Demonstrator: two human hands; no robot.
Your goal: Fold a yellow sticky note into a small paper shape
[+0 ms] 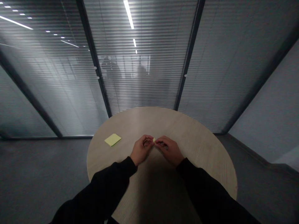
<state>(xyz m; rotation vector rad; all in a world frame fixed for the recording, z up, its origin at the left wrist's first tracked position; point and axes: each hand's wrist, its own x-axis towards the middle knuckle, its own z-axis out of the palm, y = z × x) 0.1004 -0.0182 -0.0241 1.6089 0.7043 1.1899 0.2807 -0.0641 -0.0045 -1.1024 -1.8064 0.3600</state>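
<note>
Over the middle of the round table (144, 119), my left hand (142, 150) and my right hand (169, 150) meet fingertip to fingertip. Between them they pinch a small pale-yellow piece of paper (154, 140). It looks folded or crumpled, and most of it is hidden by the fingers. Both hands are closed in a pinch, thumbs toward me. To the left of my left hand lies a pad of yellow sticky notes (112, 140), flat on the wood and apart from both hands.
A glass partition with blinds (142, 90) and dark frame posts stands just beyond the table's far edge. On the right is a pale wall (271, 109). Grey carpet (46, 174) surrounds the table. My dark sleeves cross its near side.
</note>
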